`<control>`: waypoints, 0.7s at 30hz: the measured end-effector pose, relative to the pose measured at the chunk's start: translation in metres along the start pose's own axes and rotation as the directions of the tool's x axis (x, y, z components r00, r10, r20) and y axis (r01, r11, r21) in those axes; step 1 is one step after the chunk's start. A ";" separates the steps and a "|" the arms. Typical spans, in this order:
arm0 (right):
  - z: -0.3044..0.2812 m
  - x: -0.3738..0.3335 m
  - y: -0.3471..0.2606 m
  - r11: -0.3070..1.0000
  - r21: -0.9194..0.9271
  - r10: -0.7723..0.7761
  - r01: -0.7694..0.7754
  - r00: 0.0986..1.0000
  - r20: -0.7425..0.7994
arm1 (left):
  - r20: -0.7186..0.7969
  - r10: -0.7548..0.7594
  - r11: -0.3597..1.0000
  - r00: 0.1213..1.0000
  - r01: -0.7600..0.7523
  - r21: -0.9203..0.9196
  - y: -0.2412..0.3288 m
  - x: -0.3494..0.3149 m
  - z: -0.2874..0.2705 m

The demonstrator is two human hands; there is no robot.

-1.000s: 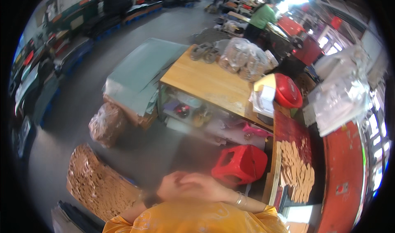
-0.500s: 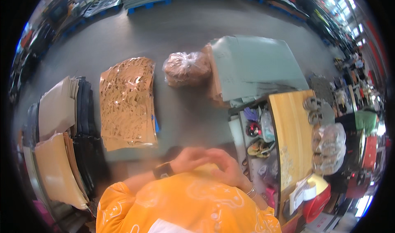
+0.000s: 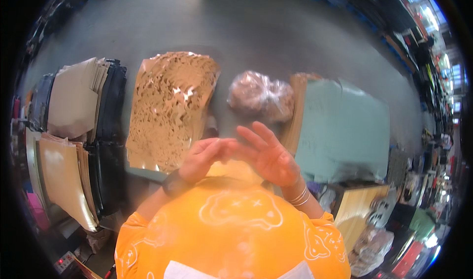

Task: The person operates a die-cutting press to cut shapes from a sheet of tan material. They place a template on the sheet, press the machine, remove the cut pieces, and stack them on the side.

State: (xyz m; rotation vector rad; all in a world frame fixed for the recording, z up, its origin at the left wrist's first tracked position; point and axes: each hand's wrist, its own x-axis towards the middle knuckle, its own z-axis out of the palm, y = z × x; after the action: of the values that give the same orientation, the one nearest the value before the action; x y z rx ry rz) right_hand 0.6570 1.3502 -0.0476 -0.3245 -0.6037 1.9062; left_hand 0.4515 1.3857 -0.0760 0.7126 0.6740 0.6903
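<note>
Both of my hands are raised in front of my orange shirt (image 3: 241, 215), and neither holds anything. My left hand (image 3: 204, 156), with a dark band at the wrist, has its fingers stretched toward the right. My right hand (image 3: 276, 161) turns its palm up with the fingers spread, and bracelets circle that wrist. The left fingertips come up against or overlap the right hand's fingers; motion blur hides whether they touch. Past the left hand lies a stack of brown sheets (image 3: 170, 106) full of cut-out holes. Beyond the right hand sits a knotted clear plastic bag (image 3: 261, 94) with brownish contents.
On the right stands a stack topped by a pale green sheet (image 3: 345, 131), with a wooden-topped table (image 3: 362, 212) nearer me. At the left are stacks of beige sheets (image 3: 74, 99), tan sheets (image 3: 64, 173) and dark sheets (image 3: 111, 101). Grey floor (image 3: 256, 28) stretches behind them.
My hands have come up from close against my shirt, and the right hand's fingers have spread. The view has shifted, so the sheet stacks and bag appear farther right.
</note>
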 end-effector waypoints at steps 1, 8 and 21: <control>-0.007 0.032 -0.013 0.996 0.085 -0.012 0.012 1.000 -0.006 | 0.012 -0.008 1.000 1.000 0.008 -0.022 0.026 0.022 -0.009; -0.032 0.182 -0.092 0.999 0.020 -0.041 0.041 0.999 0.000 | -0.054 -0.006 0.992 0.999 0.013 0.122 0.148 0.153 -0.024; -0.250 0.378 -0.307 0.976 -0.188 -0.106 0.113 0.993 0.047 | 0.138 0.106 0.793 0.985 -0.168 0.586 0.248 0.540 0.027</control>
State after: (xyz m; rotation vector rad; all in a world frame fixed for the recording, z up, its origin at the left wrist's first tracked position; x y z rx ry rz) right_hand 0.8647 1.8563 -0.0691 -0.3717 -0.8153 1.7552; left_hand 0.7089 1.9204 -0.0375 1.3868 0.7607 0.5666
